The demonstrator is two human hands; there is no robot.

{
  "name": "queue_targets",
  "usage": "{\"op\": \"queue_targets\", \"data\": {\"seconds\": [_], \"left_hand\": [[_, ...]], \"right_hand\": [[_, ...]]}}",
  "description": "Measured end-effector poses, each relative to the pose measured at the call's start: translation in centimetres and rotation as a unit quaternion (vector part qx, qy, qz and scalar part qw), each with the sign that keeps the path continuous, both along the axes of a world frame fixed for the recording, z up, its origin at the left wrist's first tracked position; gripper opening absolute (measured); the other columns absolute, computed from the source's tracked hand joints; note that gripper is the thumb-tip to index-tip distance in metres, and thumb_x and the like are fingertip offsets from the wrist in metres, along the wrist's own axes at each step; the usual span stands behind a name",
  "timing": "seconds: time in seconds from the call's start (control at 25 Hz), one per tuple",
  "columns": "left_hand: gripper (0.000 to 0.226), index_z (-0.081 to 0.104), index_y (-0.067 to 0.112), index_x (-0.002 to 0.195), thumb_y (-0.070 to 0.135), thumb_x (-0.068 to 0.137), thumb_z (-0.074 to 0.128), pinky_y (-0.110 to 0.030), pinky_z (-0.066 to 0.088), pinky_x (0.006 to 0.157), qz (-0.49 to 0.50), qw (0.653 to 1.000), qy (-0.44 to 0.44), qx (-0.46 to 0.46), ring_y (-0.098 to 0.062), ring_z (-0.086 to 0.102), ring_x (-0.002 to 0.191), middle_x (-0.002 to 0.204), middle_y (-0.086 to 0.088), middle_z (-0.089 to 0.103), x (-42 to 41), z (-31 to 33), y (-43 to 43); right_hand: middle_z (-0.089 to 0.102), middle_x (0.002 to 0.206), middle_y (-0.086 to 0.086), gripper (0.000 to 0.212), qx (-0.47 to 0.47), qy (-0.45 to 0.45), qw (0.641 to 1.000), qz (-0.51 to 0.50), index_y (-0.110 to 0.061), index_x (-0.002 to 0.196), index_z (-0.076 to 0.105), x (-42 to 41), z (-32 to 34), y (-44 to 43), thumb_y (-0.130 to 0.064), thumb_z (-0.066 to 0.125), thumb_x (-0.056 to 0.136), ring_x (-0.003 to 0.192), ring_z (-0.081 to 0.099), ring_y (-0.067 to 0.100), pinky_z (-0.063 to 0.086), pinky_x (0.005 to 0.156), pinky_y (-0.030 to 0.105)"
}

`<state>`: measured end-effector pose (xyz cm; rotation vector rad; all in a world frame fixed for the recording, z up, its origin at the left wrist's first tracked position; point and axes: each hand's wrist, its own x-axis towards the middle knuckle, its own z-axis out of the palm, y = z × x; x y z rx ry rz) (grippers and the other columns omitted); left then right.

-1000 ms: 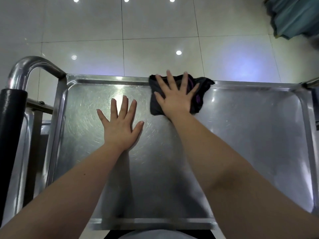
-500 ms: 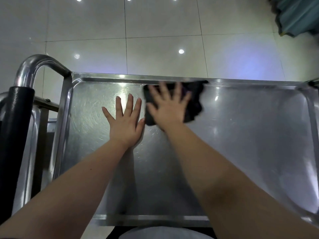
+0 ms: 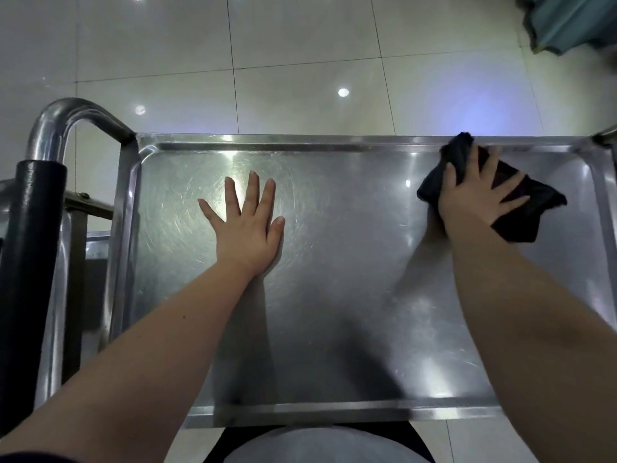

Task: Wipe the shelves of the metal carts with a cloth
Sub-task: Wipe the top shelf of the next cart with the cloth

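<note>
my right hand [image 3: 474,202] presses flat on the dark cloth [image 3: 521,208] in the shelf's [image 3: 334,312] far right corner, so the unwiped metal stretches leftward toward my left hand [image 3: 247,225], splayed empty mid-shelf.

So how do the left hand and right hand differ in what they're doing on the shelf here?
The left hand lies bare on the shelf, fingers pointing straight ahead; the right hand presses a dark cloth, fingers angled rightward. The left hand sits left of centre; the right hand is near the far right corner. Both are open, palm down.
</note>
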<state>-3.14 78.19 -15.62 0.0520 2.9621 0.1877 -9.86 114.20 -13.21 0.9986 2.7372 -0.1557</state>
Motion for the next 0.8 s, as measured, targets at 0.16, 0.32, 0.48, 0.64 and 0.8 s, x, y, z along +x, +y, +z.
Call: {"op": "queue_targets", "data": {"seconds": [0.16,0.32,0.48,0.64,0.8], "left_hand": [[0.064,0.0,0.036,0.156,0.059,0.098,0.013,-0.075,-0.009,0.105,-0.002,1.0,-0.002,-0.008,-0.035,-0.014,0.149,0.165,0.004,-0.005,0.3,-0.2,-0.5],[0.064,-0.003,0.038,0.155,0.06,0.097,0.012,-0.076,-0.006,0.106,0.0,1.0,0.0,-0.008,-0.033,-0.013,0.149,0.165,0.005,-0.006,0.2,-0.1,-1.2],[0.063,-0.003,0.037,0.155,0.059,0.097,0.011,-0.076,-0.005,0.107,0.002,1.0,0.0,-0.013,-0.033,-0.011,0.149,0.165,0.004,-0.006,0.5,-0.1,-0.9],[0.063,-0.002,0.036,0.155,0.058,0.097,0.012,-0.076,-0.004,0.106,0.006,1.0,-0.008,-0.007,-0.034,-0.011,0.149,0.165,0.004,-0.006,0.6,0.1,-0.8],[0.064,0.0,0.035,0.156,0.058,0.098,0.011,-0.076,-0.005,0.107,0.001,1.0,-0.002,-0.005,-0.034,-0.011,0.149,0.165,0.003,-0.004,0.8,0.2,-1.0]], "right_hand": [[0.003,0.164,-0.008,0.066,-0.001,0.027,0.985,0.171,-0.048,0.151,-0.003,-0.1,-1.3,-12.1,-0.069,0.012,0.09,0.145,-0.007,0.049,-0.009,0.105,0.073],[-0.002,0.164,-0.007,0.063,-0.011,0.009,0.912,0.41,-0.049,0.15,-0.001,0.6,-1.2,-20.3,-0.068,0.009,0.091,0.145,-0.01,0.047,-0.007,0.107,0.073],[-0.003,0.164,-0.007,0.064,-0.03,0.024,0.92,0.389,-0.049,0.151,0.002,6.1,-1.4,-17.5,-0.069,0.011,0.091,0.146,-0.012,0.044,-0.005,0.108,0.072],[0.013,0.163,0.0,0.062,-0.066,0.022,0.906,0.418,-0.043,0.153,0.017,22.4,-0.9,-15.0,-0.064,0.025,0.095,0.145,0.002,0.049,0.009,0.106,0.075],[0.017,0.163,0.001,0.061,-0.061,-0.004,0.852,0.521,-0.044,0.152,0.021,29.0,-0.2,-12.9,-0.065,0.028,0.095,0.144,0.007,0.052,0.015,0.101,0.079]]}}
